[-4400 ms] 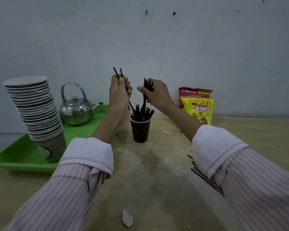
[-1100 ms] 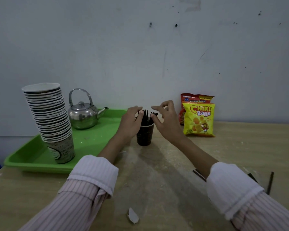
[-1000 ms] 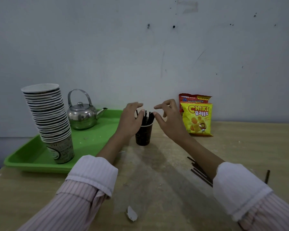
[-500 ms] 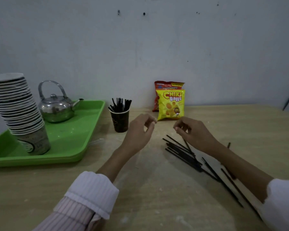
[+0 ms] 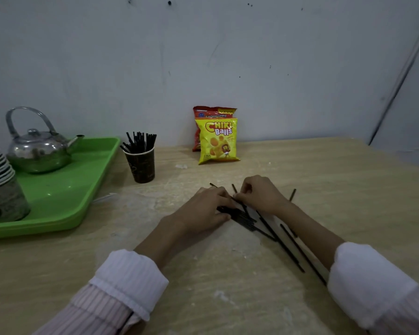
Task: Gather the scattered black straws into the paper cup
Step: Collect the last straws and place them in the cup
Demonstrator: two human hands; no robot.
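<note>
Both hands [image 5: 235, 201] pinch thin, stiff black straws [image 5: 276, 235].

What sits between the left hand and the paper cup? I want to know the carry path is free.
Nothing: in the head view, only bare wooden table lies between the left hand and the paper cup.

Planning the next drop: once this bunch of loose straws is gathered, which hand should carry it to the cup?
Probably the left hand: it rests on the loose straws, and the paper cup stands on its side. The right hand would have to cross over.
</note>
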